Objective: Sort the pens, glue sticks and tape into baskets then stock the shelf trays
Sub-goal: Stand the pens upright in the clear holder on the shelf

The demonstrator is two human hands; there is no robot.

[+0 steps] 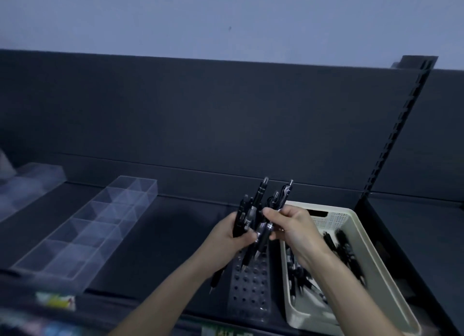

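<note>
Dark grey is covering most of the view: a tall back panel (200,109) is rising behind a flat shelf (175,222) of the same colour, and a pale wall (226,14) is showing above them at 12 o'clock. A slotted post (399,125) is leaning up along the panel at 2 o'clock.

A clear divided tray (88,230) is lying on the shelf at 9 o'clock of the hands, running away toward the panel. A second clear tray (25,185), blurred, is sitting farther out at 10 o'clock. A cream basket (334,219) is resting on the shelf at 4 o'clock, with loose pens (344,250) lying inside it. Just beside its left wall, a clear holder with rows of holes (251,293) is standing under the hands at 6 o'clock.

A bundle of black pens (256,210) is being held in the air above that holder, click ends fanning up toward 12 o'clock and tips pointing down at 6 o'clock. The left hand (231,235) is wrapping its fingers round the bundle from 8 o'clock. The right hand (293,225) is closing on the same bundle from 3 o'clock, thumb on top, its forearm crossing over the basket. Both forearms are reaching up from the bottom edge.
</note>
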